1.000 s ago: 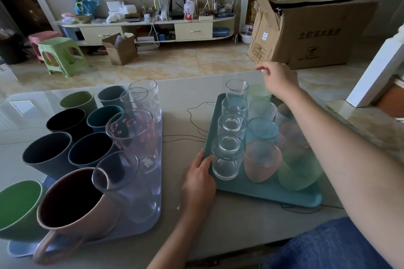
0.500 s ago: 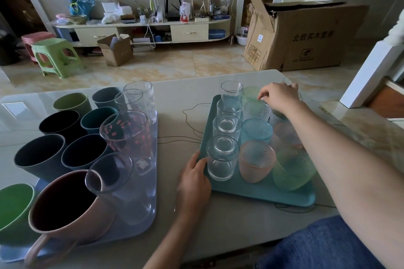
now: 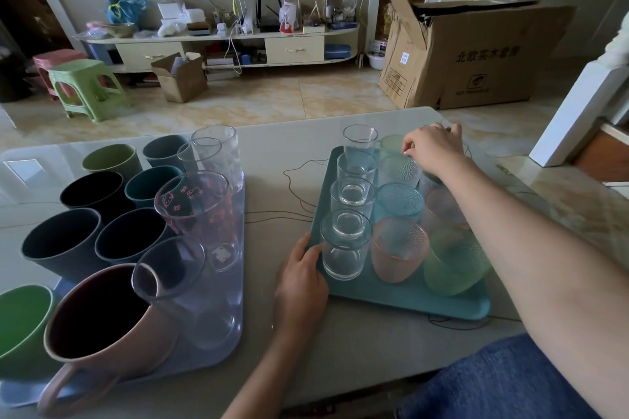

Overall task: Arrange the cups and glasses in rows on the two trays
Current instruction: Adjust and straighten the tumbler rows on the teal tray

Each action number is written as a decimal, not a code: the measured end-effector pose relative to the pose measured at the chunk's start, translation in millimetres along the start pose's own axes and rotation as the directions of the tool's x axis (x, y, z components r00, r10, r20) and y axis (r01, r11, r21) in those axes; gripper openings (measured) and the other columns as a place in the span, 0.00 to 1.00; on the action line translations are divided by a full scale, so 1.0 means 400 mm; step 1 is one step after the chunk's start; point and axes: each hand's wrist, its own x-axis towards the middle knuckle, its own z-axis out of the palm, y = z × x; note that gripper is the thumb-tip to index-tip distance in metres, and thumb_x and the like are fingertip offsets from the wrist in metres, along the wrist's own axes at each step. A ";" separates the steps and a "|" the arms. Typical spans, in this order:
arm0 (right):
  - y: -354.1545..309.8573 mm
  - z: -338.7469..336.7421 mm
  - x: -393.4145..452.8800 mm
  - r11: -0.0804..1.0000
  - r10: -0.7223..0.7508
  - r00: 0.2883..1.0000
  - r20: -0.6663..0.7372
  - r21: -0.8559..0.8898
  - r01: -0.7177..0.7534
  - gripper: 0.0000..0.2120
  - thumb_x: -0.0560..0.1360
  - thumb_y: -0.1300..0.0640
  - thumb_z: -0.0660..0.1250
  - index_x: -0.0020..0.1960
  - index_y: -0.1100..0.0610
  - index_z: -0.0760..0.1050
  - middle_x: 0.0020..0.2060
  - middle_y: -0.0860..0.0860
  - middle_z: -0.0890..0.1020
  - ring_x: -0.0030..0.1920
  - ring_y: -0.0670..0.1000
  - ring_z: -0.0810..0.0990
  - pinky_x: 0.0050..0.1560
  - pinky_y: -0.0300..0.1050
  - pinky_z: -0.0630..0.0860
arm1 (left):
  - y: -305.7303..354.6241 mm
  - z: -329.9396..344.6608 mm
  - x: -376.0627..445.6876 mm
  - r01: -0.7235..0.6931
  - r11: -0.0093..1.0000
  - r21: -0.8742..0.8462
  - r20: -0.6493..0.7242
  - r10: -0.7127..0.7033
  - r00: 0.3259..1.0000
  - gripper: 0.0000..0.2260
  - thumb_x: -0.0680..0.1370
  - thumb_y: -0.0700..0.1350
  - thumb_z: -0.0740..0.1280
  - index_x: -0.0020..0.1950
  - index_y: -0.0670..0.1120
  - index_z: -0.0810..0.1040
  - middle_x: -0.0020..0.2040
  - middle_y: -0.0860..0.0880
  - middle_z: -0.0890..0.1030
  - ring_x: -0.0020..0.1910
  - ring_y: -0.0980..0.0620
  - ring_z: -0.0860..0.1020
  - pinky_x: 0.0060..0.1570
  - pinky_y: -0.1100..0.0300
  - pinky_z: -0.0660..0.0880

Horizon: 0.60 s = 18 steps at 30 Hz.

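Head view looks down on a pale surface (image 3: 282,146) carrying two trays, each already filled in rows. Nearest on the left, the lavender tray (image 3: 235,333) holds a pink handled mug (image 3: 102,333), a green cup (image 3: 17,320) at the frame edge, and dark and teal cups in two columns, with clear tumblers along its right side, among them a pink-printed tumbler (image 3: 200,211). Near the middle, the left hand (image 3: 301,282) rests open and flat on the surface, fingertips touching the left rim of the teal tray (image 3: 408,299) just beside the nearest clear glass (image 3: 343,245); it holds nothing and seems only to steady the tray. On that tray a column of four clear glasses runs away from the viewer, a middle column starts with a pink dimpled glass (image 3: 398,248) and a blue dimpled glass (image 3: 398,201), and a right column starts with a green dimpled glass (image 3: 452,258). Farthest, the right hand (image 3: 432,150) reaches over the back right corner, fingers curled down on a glass there; the hand hides it, so whether it is gripped or merely touched I cannot tell. The step in hand looks like the final straightening of the far right row. The next move probably calls for a small nudge of that back glass into line with the green glass ahead of it, without knocking its close neighbours.
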 end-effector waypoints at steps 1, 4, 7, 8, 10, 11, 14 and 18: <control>0.001 0.001 0.000 1.000 0.001 1.000 -0.002 -0.003 -0.001 0.08 0.78 0.56 0.64 0.47 0.47 0.80 0.50 0.49 0.82 0.57 0.54 0.71 0.57 0.53 0.61 | 0.001 0.000 0.000 0.002 1.000 -0.001 -0.001 -0.002 1.000 0.25 0.70 0.32 0.56 0.63 0.46 0.75 0.71 0.51 0.68 0.69 0.49 0.68 0.69 0.55 0.65; 0.002 0.002 0.003 1.000 0.004 1.000 0.003 -0.008 -0.004 0.07 0.78 0.54 0.64 0.48 0.47 0.80 0.51 0.49 0.82 0.57 0.55 0.72 0.59 0.54 0.61 | 0.001 0.000 0.000 0.000 1.000 -0.001 -0.003 0.000 1.000 0.25 0.70 0.31 0.56 0.63 0.45 0.76 0.71 0.50 0.68 0.69 0.49 0.68 0.69 0.55 0.65; 0.003 -0.002 0.001 1.000 -0.005 1.000 0.021 0.026 0.004 0.07 0.78 0.54 0.63 0.48 0.48 0.81 0.51 0.50 0.82 0.58 0.55 0.72 0.60 0.54 0.60 | 0.004 -0.003 0.000 0.008 1.000 0.001 0.007 -0.008 1.000 0.25 0.70 0.31 0.56 0.64 0.45 0.75 0.72 0.50 0.67 0.70 0.49 0.67 0.70 0.57 0.64; 0.007 -0.006 0.000 0.998 -0.003 1.000 0.012 0.061 0.002 0.08 0.78 0.54 0.62 0.49 0.47 0.81 0.52 0.50 0.82 0.59 0.56 0.72 0.60 0.53 0.61 | 0.005 -0.004 -0.001 0.008 1.000 0.001 0.008 -0.008 1.000 0.25 0.70 0.31 0.56 0.64 0.45 0.75 0.72 0.50 0.67 0.70 0.49 0.67 0.70 0.57 0.63; 0.024 -0.016 -0.004 0.987 0.038 0.998 -0.047 0.160 -0.030 0.11 0.79 0.56 0.60 0.52 0.47 0.81 0.53 0.51 0.82 0.58 0.57 0.74 0.59 0.52 0.62 | 0.006 -0.005 -0.002 0.005 1.000 -0.004 0.006 -0.005 1.000 0.25 0.70 0.31 0.56 0.64 0.45 0.75 0.72 0.50 0.67 0.70 0.49 0.67 0.70 0.57 0.63; 0.037 -0.020 -0.006 0.977 0.079 0.993 -0.092 0.203 -0.059 0.12 0.80 0.58 0.59 0.53 0.48 0.80 0.54 0.51 0.82 0.58 0.57 0.75 0.58 0.51 0.63 | 0.006 -0.005 -0.002 0.002 1.000 -0.005 0.003 -0.002 1.000 0.25 0.70 0.31 0.56 0.64 0.45 0.75 0.72 0.50 0.68 0.70 0.49 0.67 0.70 0.56 0.63; 0.088 -0.013 -0.010 0.946 0.226 0.962 -0.154 0.269 -0.179 0.17 0.78 0.65 0.57 0.54 0.49 0.80 0.55 0.54 0.81 0.57 0.59 0.75 0.55 0.51 0.64 | 0.005 -0.003 -0.001 -0.003 1.000 -0.010 -0.005 0.003 1.000 0.24 0.69 0.31 0.56 0.63 0.44 0.76 0.71 0.49 0.68 0.70 0.49 0.67 0.70 0.56 0.64; 0.136 0.024 -0.020 0.918 0.308 0.951 -0.021 0.269 -0.292 0.17 0.78 0.66 0.57 0.52 0.49 0.80 0.56 0.55 0.80 0.56 0.60 0.75 0.55 0.52 0.64 | 0.004 -0.002 -0.002 -0.002 1.000 -0.009 -0.010 0.001 1.000 0.24 0.70 0.31 0.57 0.63 0.45 0.76 0.71 0.49 0.68 0.69 0.49 0.68 0.70 0.56 0.64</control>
